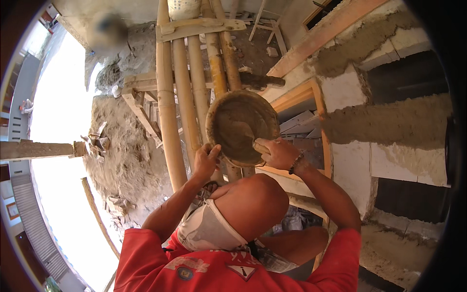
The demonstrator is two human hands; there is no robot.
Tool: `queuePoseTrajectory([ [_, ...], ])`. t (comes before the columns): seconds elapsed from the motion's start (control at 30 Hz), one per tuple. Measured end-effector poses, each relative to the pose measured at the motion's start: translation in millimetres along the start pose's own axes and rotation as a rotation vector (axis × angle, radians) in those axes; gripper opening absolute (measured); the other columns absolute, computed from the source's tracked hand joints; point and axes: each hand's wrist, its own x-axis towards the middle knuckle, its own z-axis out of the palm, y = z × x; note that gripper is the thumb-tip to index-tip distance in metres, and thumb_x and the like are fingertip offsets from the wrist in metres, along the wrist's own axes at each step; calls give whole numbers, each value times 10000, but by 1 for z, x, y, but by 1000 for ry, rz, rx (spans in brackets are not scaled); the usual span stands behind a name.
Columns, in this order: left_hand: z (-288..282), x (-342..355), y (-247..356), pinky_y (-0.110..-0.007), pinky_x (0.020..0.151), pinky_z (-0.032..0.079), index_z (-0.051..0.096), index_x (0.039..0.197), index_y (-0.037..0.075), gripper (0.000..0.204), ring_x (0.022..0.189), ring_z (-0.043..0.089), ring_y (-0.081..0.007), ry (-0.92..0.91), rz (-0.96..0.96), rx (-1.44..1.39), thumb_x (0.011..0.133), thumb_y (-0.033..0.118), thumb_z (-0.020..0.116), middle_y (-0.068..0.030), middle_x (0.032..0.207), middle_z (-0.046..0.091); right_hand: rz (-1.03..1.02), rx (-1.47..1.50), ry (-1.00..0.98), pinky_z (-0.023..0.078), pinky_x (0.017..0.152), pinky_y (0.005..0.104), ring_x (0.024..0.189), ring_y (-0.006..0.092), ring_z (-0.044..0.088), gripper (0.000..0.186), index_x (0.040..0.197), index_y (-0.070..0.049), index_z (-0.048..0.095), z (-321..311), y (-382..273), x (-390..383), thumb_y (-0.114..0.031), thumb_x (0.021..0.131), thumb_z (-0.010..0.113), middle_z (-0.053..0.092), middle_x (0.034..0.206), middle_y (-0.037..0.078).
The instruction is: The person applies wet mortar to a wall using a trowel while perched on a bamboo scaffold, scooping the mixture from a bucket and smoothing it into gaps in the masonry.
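Note:
A round, mortar-crusted bucket (pixel 210 127) sits on the bamboo poles in front of my knees. Wet grey-brown mortar (pixel 236 119) lies inside it, smeared up the walls. With thumb and fingers closed, my left hand (pixel 207 161) grips the bucket's near-left rim. At the near-right side, my right hand (pixel 281 155) is wrapped round the handle of a trowel (pixel 261 145). The trowel's blade reaches into the mortar and is coated, so its outline is hard to make out. A dark bracelet circles my right wrist.
Bamboo poles (pixel 168 112) form a raised platform, with a wooden crosspiece (pixel 202 28) and a pale sack (pixel 185 9) at the far end. A partly plastered block wall (pixel 345 90) with an orange-brown window frame (pixel 318 97) stands close on the right. Sandy ground (pixel 124 146) lies below left.

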Motion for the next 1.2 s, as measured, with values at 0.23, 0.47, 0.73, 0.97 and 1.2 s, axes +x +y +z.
queuePoseTrajectory([
  [0.23, -7, 2, -3, -260, 440, 491, 576, 862, 1, 317, 613, 587, -121, -18, 1, 115, 938, 305, 619, -58, 740, 587, -45, -253, 192, 555, 714, 463, 816, 376, 684, 285, 1091, -74, 629, -3, 10, 23, -155, 829, 551, 675, 858, 252],
  [0.47, -16, 2, -7, -265, 461, 501, 588, 887, -5, 331, 638, 592, -121, -26, -4, 127, 938, 321, 615, -51, 736, 583, -147, -340, -124, 543, 680, 460, 784, 375, 677, 301, 1093, -87, 618, -29, -16, 16, -138, 799, 579, 678, 824, 207],
  [0.73, -10, 11, -18, -261, 446, 488, 578, 865, 3, 325, 612, 593, -125, -36, 37, 113, 941, 315, 618, -62, 730, 588, -161, -455, 313, 559, 642, 403, 751, 306, 700, 145, 855, -85, 708, -35, -11, 58, -142, 794, 590, 692, 736, 139],
  [0.97, -5, 4, -12, -249, 464, 483, 585, 864, 17, 322, 619, 580, -109, -45, 36, 51, 946, 326, 621, -48, 742, 595, -100, -500, -166, 568, 683, 416, 830, 307, 709, 186, 831, -58, 754, -1, -11, 74, -127, 764, 595, 719, 839, 154],
  [1.2, 3, -1, -11, -252, 474, 486, 588, 866, 22, 309, 617, 583, -114, -84, 57, 71, 954, 317, 611, -50, 718, 598, 37, -131, -485, 551, 716, 445, 808, 362, 692, 248, 888, -12, 728, -1, -2, 69, -145, 752, 569, 713, 863, 178],
])
